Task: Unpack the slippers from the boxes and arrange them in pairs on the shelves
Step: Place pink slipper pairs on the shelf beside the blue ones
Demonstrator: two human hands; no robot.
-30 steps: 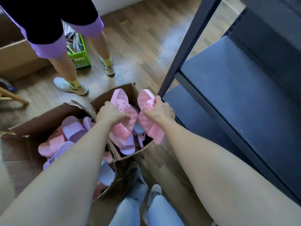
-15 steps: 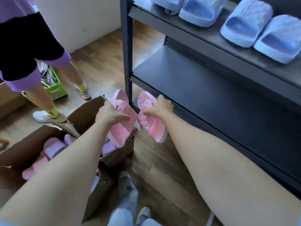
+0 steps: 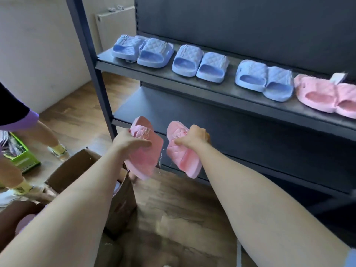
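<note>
Soft daylight, frame smeared by motion.
I see pale sheen on the floor [image 3: 81, 120] at left, a dim dark shelf [image 3: 231, 90], blurred pink slippers [image 3: 316, 95] far right, and wide-angle bending at the edges.

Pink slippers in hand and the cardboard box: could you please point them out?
Left pink slipper [image 3: 145, 160], head view, flat part.
Right pink slipper [image 3: 174, 152], head view, quilted strap.
Cardboard box [image 3: 125, 201], head view, side wall.
</note>
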